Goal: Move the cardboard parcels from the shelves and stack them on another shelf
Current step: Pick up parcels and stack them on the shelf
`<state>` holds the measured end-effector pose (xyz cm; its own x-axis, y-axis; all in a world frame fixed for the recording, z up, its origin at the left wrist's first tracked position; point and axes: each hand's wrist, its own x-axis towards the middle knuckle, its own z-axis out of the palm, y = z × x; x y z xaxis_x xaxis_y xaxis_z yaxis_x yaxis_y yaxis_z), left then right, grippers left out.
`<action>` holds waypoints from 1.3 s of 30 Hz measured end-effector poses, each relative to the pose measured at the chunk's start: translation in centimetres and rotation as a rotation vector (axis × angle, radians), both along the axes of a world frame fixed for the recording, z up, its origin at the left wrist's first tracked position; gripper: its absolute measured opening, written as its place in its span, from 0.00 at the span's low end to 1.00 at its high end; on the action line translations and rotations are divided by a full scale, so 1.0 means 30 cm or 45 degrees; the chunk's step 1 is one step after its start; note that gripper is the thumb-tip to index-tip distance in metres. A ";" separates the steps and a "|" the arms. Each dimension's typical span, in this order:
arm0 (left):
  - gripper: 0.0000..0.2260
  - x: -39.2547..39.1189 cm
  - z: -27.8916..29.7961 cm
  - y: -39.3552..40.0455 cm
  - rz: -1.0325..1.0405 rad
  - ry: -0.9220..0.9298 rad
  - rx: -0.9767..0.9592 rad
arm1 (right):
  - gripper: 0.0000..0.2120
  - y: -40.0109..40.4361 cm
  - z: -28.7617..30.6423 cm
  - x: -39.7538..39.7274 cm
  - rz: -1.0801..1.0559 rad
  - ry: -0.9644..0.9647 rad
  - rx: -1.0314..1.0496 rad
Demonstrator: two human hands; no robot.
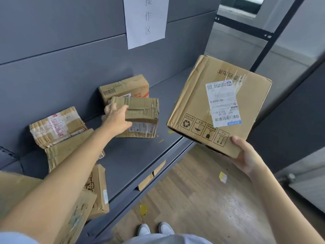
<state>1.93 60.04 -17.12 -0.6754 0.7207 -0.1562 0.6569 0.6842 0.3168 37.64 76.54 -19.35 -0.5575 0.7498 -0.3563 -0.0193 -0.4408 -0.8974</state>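
Reaching toward eleven o'clock, left hand (117,118) wrapped over the near left end of a crumpled small parcel (141,117), fingers curled on its top edge and thumb low on the end face, so apparently gripping rather than merely touching. Parcel resting on the grey shelf (140,155), long axis running nine to three, just in front of and seemingly touching a second box (124,87) at its twelve o'clock. Held aloft at two o'clock, well apart from the shelf parcels: a larger flat parcel (218,104) with a white shipping label (222,103), tilted, pinched at its near corner by the right hand (246,155), thumb on top, fingers hidden beneath. Probably next: lifting the small parcel, clearly the left hand's job since the right is occupied. More taped parcels (56,125) lying at nine o'clock along the shelf.
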 end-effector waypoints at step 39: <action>0.31 0.044 0.011 -0.055 0.319 -0.885 0.506 | 0.26 0.020 -0.123 0.111 0.275 -0.035 -0.111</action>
<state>3.23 58.40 -16.79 -0.6668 0.6513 -0.3623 0.0660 0.5358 0.8418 40.98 77.13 -23.04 -0.6909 0.5799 -0.4317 0.1076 -0.5080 -0.8546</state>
